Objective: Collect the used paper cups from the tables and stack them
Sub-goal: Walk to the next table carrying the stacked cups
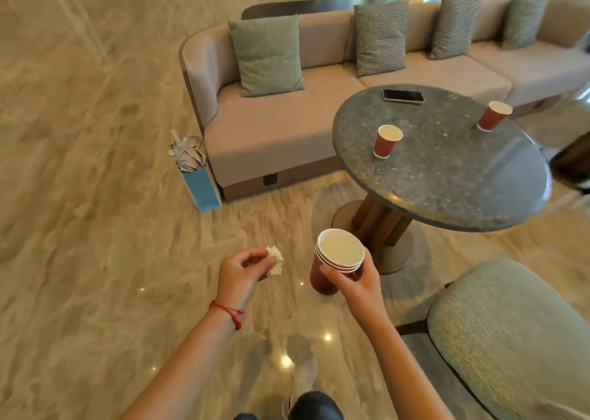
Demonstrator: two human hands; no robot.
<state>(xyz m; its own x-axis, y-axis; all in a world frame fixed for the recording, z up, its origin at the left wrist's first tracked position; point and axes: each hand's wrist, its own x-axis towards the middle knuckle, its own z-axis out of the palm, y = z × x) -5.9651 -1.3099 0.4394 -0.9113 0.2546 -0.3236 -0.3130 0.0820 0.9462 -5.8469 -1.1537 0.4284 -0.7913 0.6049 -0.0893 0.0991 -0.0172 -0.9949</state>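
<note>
While your right hand [356, 284] wraps the nested stack [335, 261] for carrying, left hand [244, 272] pinches a crumpled tissue [276, 261]; two cups, near [387, 141] and far [493, 116], await on the bench [447, 176]

No readable text anywhere in this view. The red paper cups [387, 140] on the worktop [447, 176] show plain sides, with no logo or print to make out. The stack of cups [335, 264] shows only white rims and plain red walls. The phone [403, 96] at the far side of the worktop lies with a dark, blank screen. The blue bag [201, 188] on the floor at the left carries no lettering that can be read; the paper stuffed in its top is too blurred to tell.
</note>
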